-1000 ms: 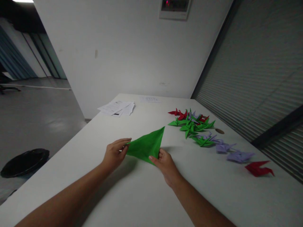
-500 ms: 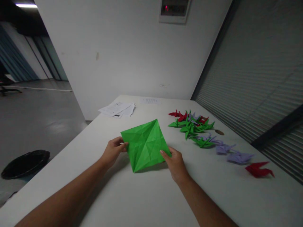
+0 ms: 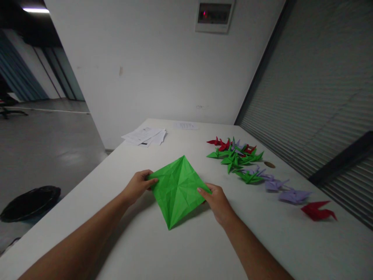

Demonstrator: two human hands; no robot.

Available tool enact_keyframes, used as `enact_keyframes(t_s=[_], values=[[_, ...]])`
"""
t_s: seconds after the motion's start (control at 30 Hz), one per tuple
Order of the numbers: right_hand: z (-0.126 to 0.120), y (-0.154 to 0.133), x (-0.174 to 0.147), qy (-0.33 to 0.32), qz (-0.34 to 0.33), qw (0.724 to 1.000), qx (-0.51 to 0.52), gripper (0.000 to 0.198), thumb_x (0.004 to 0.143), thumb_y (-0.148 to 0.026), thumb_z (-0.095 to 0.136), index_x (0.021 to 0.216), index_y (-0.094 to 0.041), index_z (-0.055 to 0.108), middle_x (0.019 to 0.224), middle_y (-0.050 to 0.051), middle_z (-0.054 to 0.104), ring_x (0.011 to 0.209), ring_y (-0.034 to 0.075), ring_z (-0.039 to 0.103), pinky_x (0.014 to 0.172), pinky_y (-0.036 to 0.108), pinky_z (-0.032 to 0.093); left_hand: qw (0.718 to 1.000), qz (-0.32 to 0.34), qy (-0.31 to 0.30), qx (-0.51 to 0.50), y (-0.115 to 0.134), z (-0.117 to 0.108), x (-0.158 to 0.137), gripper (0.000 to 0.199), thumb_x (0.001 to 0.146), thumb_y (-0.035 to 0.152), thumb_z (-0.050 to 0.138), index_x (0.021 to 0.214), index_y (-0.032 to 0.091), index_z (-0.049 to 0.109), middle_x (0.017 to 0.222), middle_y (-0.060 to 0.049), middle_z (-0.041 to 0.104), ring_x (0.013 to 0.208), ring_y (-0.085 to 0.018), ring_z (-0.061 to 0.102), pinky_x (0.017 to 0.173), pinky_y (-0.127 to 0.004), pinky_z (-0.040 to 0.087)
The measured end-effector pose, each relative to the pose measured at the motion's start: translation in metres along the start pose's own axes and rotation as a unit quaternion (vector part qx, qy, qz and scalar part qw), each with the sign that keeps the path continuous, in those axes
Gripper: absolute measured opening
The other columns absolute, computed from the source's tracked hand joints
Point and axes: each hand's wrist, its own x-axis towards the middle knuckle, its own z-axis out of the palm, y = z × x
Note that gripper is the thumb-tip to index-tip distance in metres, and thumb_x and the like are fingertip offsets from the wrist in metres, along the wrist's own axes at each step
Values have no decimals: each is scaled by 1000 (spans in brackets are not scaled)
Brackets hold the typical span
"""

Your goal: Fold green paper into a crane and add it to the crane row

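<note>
A square sheet of green origami paper [image 3: 178, 190], covered in crease lines, is spread out between my two hands with one corner pointing toward me. My left hand [image 3: 139, 186] pinches its left corner, thumb on top and fingers behind. The right corner is gripped by my right hand [image 3: 215, 200], again with the thumb on top. The sheet's near corner is low over the white table [image 3: 163, 256]; I cannot tell whether it touches. The fingers under the paper are hidden.
Folded green paper cranes [image 3: 233, 159] lie in a cluster at the right with red and purple ones. A purple crane [image 3: 294, 195] and a red crane [image 3: 318, 211] sit nearer. Printed sheets [image 3: 144, 136] lie at the back left. A black-lined bin [image 3: 30, 204] stands left of the table.
The green sheet has turned and flattened, its far corner shifting left and its near corner coming closer to me. Both hands have kept hold of its side corners.
</note>
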Motion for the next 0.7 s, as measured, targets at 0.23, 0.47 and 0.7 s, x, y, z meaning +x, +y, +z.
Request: enact_keyframes(t_s=[0.23, 0.47, 0.7], values=[[-11, -7, 1, -12, 53, 995, 79, 35, 68, -42, 82, 88, -14, 76, 73, 4, 73, 63, 19, 64, 56, 28, 51, 996, -5, -84, 32, 6, -7, -2, 36, 77, 49, 79, 77, 15, 67, 63, 1, 61, 56, -12, 56, 54, -24, 45], [-21, -16, 3, -35, 89, 984, 149, 39, 60, -44, 90, 81, -15, 75, 70, 4, 72, 59, 16, 61, 51, 24, 48, 996, -22, -90, -12, 7, -7, -5, 36, 77, 48, 81, 79, 14, 68, 64, 1, 61, 56, -11, 55, 53, -23, 41], [-24, -13, 5, -44, 88, 985, 139, 41, 61, -47, 92, 80, -14, 77, 69, 3, 70, 55, 12, 57, 49, 22, 46, 995, -31, -56, -80, 6, -9, -3, 35, 75, 44, 85, 80, 13, 68, 66, 1, 60, 57, -10, 54, 53, -22, 42]])
